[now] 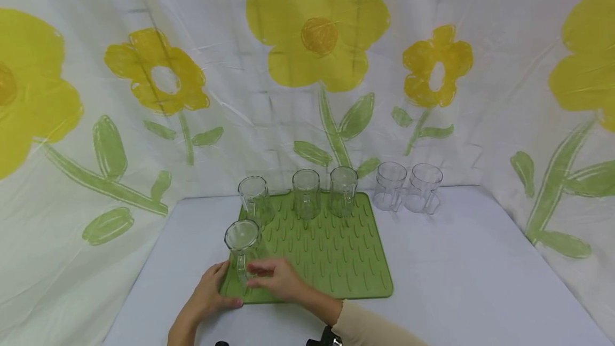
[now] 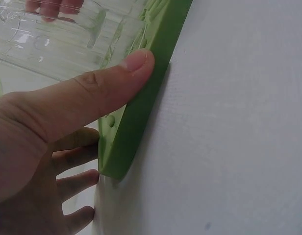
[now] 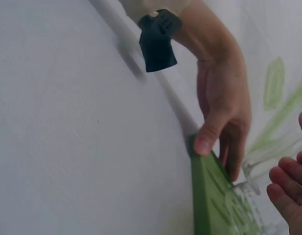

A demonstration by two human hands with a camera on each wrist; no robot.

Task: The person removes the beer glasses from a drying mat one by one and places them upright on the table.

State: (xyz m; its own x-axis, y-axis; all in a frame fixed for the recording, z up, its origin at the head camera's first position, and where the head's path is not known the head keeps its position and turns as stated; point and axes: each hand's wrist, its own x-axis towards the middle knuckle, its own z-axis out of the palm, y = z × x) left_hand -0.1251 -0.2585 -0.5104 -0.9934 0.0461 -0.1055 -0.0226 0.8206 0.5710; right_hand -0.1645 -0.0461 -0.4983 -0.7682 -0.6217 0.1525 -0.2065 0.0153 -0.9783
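Note:
My left hand (image 1: pixel 210 292) rests at the near left corner of a green ridged drying mat (image 1: pixel 331 276). In the left wrist view the thumb (image 2: pixel 109 83) presses on the mat's front edge, and the other fingertips touch its left side. A clear glass mug (image 1: pixel 242 239) stands close by on the mat, its handle facing me. Beside that handle is my right hand (image 1: pixel 278 279), fingers extended and loosely apart; the right wrist view shows them not closed round anything. Behind stand a second glass mug (image 1: pixel 256 202), a third (image 1: pixel 306 196) and another (image 1: pixel 343 194).
Off the mat, at the back right of the white table (image 1: pixel 447 276), stand two more clear glass mugs, one glass mug (image 1: pixel 390 188) beside the other (image 1: pixel 423 191). A white curtain (image 1: pixel 240 132) with painted yellow flowers hangs behind the table.

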